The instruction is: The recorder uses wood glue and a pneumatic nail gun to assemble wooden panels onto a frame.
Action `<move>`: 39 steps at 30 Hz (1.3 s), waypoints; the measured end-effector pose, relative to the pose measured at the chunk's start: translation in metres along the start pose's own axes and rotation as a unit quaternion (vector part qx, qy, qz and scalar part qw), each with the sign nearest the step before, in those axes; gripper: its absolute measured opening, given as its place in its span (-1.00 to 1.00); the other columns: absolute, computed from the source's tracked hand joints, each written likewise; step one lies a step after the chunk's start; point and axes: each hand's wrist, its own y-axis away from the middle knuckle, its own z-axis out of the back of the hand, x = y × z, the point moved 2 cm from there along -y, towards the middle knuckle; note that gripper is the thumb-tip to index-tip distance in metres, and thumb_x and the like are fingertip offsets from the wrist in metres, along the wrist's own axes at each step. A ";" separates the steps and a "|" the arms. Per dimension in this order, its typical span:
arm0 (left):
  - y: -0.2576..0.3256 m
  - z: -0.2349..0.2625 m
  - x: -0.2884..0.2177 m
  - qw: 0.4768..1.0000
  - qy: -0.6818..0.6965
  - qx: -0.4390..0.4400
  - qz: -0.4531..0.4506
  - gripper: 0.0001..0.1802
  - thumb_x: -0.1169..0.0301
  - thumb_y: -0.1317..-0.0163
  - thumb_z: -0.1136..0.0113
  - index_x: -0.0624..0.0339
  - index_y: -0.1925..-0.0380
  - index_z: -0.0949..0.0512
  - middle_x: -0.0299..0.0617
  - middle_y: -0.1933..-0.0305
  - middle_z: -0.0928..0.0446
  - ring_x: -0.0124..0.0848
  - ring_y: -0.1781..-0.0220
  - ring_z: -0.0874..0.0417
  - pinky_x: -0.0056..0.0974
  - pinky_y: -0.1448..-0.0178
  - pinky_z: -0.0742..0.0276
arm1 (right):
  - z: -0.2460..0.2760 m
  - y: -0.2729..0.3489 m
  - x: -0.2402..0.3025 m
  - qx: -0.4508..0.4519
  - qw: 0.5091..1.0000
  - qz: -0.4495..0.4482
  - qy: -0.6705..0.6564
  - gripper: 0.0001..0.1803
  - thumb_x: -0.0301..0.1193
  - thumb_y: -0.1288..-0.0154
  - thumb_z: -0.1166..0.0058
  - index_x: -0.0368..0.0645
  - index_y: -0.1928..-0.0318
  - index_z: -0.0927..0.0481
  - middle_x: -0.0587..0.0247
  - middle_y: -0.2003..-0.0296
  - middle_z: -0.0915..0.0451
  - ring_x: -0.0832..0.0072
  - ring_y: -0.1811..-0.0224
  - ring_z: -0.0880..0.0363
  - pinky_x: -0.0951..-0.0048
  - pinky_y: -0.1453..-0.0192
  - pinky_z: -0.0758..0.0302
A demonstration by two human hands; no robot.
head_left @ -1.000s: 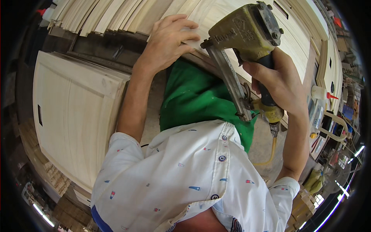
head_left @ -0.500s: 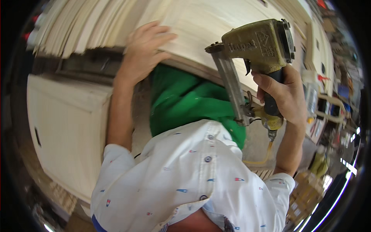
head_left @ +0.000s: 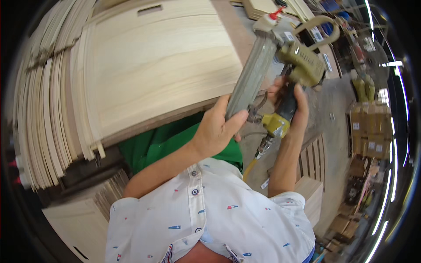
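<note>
Right hand (head_left: pixel 300 109): grasps pneumatic nailer (head_left: pixel 305 65) by handle (head_left: pixel 287 103), apparently supporting.
Left hand (head_left: pixel 215 130): clasps magazine (head_left: pixel 252 72) at near end, probably steadying.

Olive nail gun (head_left: pixel 303 65), black handle (head_left: pixel 287 102), long grey magazine (head_left: pixel 251 72), tilted, held in midair

Blurred lettering (head_left: pixel 305 58) on nailer (head_left: pixel 307 73), illegible carton labels (head_left: pixel 371 145)

White short-sleeved shirt (head_left: pixel 245 215), small red-and-blue prints (head_left: pixel 174 227), dark round buttons (head_left: pixel 195 192), green lower garment (head_left: pixel 151 149)
</note>
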 end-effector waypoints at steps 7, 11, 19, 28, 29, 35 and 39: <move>-0.035 -0.048 0.020 0.989 -0.076 0.108 0.059 -0.47 0.21 -0.35 -0.10 0.40 -0.12 -0.29 -0.12 0.38 -0.55 -0.45 0.55 -0.60 -0.34 0.45 -0.52 | 0.087 0.035 -0.020 -0.049 0.976 0.017 -0.210 -0.66 -0.27 -0.33 -0.01 -0.26 0.02 -0.44 0.19 0.40 -0.52 0.11 0.09 -0.59 -0.04 -0.09 -0.50; -0.054 -0.061 0.018 0.974 -0.134 0.139 0.122 -0.44 0.24 -0.34 -0.13 0.35 -0.21 -0.28 -0.15 0.31 -0.57 -0.49 0.51 -0.60 -0.37 0.39 -0.52 | 0.123 0.032 -0.025 -0.030 0.959 0.046 -0.279 -0.66 -0.28 -0.34 -0.01 -0.27 0.03 -0.44 0.28 0.50 -0.39 0.15 0.14 -0.58 -0.02 -0.14 -0.46; -0.069 -0.025 -0.002 0.800 -0.475 0.366 -0.023 -0.47 0.16 -0.26 -0.22 0.23 -0.14 -0.43 -0.01 0.15 -0.61 -0.10 0.08 -0.63 -0.13 -0.03 -0.51 | 0.199 0.032 0.012 -0.050 0.933 0.150 -0.322 -0.64 -0.37 -0.40 0.06 -0.45 -0.02 -0.37 0.31 0.46 -0.20 0.54 0.45 -0.15 0.57 0.37 -0.31; -0.323 -0.030 0.032 0.621 -0.667 0.193 -0.364 -0.79 0.61 -0.02 -0.18 0.24 0.29 -0.59 -0.07 0.18 -0.55 -0.07 0.05 -0.55 -0.05 -0.03 -0.50 | 0.188 0.026 -0.023 -0.095 0.925 0.119 -0.349 -0.64 -0.35 -0.40 0.08 -0.39 -0.05 -0.40 0.28 0.48 -0.24 0.51 0.45 -0.21 0.55 0.47 -0.31; -0.331 -0.029 0.034 0.620 -0.667 0.193 -0.364 -0.79 0.61 -0.02 -0.18 0.24 0.29 -0.59 -0.07 0.18 -0.55 -0.07 0.05 -0.55 -0.05 -0.03 -0.50 | 0.183 0.023 -0.027 -0.097 0.927 0.112 -0.344 -0.64 -0.34 -0.41 0.08 -0.39 -0.06 -0.40 0.28 0.47 -0.25 0.51 0.45 -0.21 0.55 0.47 -0.31; -0.329 -0.042 0.026 0.604 -0.703 0.209 -0.312 -0.91 0.53 -0.13 -0.06 0.25 0.40 -0.55 -0.05 0.22 -0.55 -0.05 0.05 -0.55 -0.07 -0.03 -0.51 | 0.179 0.016 -0.027 -0.068 0.943 0.081 -0.315 -0.63 -0.33 -0.42 0.09 -0.36 -0.07 -0.41 0.30 0.47 -0.24 0.52 0.45 -0.21 0.55 0.46 -0.31; -0.321 -0.041 0.027 0.593 -0.690 0.199 -0.364 -0.90 0.51 -0.15 -0.08 0.19 0.37 -0.58 -0.08 0.23 -0.56 -0.07 0.06 -0.57 -0.08 -0.01 -0.50 | 0.166 0.009 -0.020 -0.064 0.951 0.061 -0.297 -0.63 -0.33 -0.42 0.09 -0.37 -0.07 -0.40 0.29 0.47 -0.24 0.53 0.45 -0.21 0.56 0.47 -0.31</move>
